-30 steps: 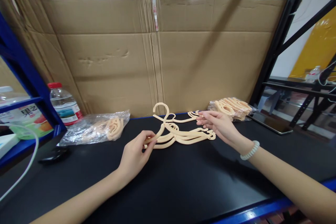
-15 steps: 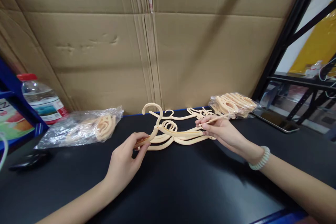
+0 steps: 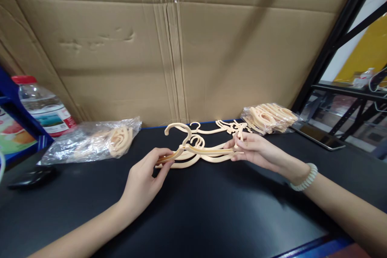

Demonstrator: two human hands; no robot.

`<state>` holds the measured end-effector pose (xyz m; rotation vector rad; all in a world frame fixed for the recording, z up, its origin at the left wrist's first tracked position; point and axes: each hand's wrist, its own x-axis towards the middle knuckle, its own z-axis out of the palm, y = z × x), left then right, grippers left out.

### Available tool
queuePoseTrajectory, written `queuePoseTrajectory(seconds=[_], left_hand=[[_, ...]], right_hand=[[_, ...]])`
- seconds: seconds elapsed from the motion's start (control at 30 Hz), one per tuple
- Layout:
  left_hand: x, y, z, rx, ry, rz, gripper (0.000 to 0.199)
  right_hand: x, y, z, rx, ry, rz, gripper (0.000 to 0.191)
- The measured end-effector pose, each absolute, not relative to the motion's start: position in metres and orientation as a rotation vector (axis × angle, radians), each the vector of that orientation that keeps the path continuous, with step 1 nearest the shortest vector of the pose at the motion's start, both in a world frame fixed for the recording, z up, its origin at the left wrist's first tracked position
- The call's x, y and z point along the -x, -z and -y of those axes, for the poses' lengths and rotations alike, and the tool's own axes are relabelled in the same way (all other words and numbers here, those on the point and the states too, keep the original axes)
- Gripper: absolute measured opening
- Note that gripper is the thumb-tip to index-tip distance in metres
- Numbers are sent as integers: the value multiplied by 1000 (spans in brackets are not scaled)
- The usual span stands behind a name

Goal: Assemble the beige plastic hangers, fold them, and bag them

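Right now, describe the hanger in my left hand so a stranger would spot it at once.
Start at the tall cardboard wall behind the black table. In front of it, a cream hanger reaches from the left hand toward the right hand. Unlike the similar hangers lying on the table, this one is held up, its hook raised.

Hanger's (image 3: 208, 152) left end was covered by left hand (image 3: 148, 173); its right end was obscured at right hand (image 3: 256, 149), contact with pale piece (image 3: 241, 132) unclear. Printed box (image 3: 12, 133) was cut by left edge. Bottle (image 3: 42, 109) lettering was blurred.
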<state>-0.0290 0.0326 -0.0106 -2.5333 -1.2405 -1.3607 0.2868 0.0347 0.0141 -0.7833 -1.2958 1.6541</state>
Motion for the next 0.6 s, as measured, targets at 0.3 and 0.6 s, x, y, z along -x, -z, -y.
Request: queuePoseTrajectory(seconds=[0.3,0.6], left_hand=[[28,7,-31,2549,1350,1191,10],[28,7,-32,2556,1330,1164,9]], right_hand=[[-287,-13,-33,912,-1723,1348,21],[-288,-9,-36,969,-1691,1343,24]])
